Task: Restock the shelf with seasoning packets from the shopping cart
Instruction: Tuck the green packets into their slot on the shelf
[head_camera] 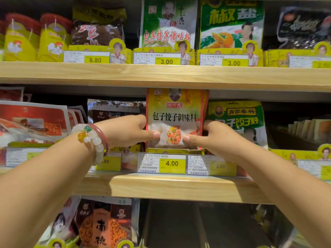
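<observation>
The left hand [128, 130] and the right hand [217, 138] both grip the yellow-and-red seasoning packet [176, 116], one on each side edge, thumbs pressed flat across its front and the other fingers curled behind it, so the packet stands upright between them on the middle shelf [172, 187]. Just below the hands a price tag reading 4.00 [162, 163] sits on the shelf front, a green packet [240, 120] stands just right of the right hand, and dark foil packets [114, 110] stand behind the left hand, whose wrist wears bead bracelets [94, 138]. Above the hands runs an upper shelf [161, 74] of more packets and tags.
</observation>
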